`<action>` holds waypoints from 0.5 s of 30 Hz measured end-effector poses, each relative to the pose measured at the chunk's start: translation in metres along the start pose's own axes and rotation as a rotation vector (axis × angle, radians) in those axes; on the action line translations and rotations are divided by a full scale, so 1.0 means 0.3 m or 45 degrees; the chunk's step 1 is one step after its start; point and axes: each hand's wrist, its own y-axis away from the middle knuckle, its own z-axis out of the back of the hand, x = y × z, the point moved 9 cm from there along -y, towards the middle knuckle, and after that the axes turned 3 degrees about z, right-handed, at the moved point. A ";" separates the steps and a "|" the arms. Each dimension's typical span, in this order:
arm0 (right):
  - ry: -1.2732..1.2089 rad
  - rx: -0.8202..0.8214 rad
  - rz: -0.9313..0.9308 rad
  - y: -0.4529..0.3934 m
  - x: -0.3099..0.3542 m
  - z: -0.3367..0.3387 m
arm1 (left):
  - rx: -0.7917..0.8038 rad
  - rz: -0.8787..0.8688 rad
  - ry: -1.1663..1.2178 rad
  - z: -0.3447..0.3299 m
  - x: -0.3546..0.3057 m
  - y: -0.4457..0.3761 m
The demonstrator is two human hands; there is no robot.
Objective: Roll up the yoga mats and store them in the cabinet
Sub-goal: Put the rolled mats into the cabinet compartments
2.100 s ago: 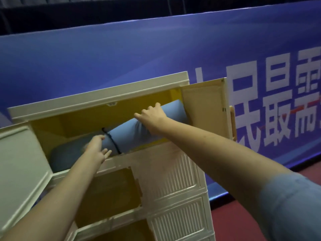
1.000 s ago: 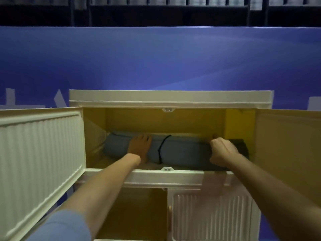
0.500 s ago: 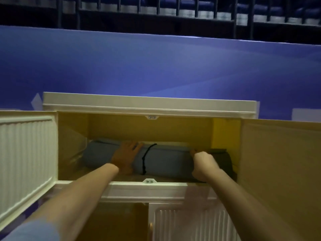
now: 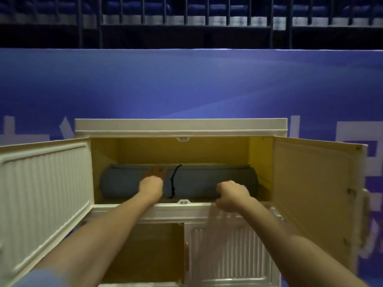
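Dim scene, soft focus, blurred edges, wide-angle bowing.

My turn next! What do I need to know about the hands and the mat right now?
Left hand: flat on the rolled blue mat, fingers straight.
Right hand: fingers curled at the mat's front, near its right end; grip unclear.
The mat, tied with a black strap, lies lengthwise in the cabinet, top compartment.
Done: this mat is rolled and inside.
Left: let go, shut the left door and right door. Other mats aren't in view.
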 end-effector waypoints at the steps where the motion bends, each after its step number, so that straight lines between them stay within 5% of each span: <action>1: 0.026 -0.025 -0.003 0.028 -0.009 0.036 | -0.059 -0.016 0.000 0.050 -0.015 0.026; 10: -0.030 -0.295 -0.009 0.378 0.040 0.330 | -0.413 -0.158 0.242 0.418 -0.015 0.440; 15: -0.159 -1.042 0.297 0.632 0.144 0.523 | -0.715 -0.128 0.335 0.616 0.187 0.685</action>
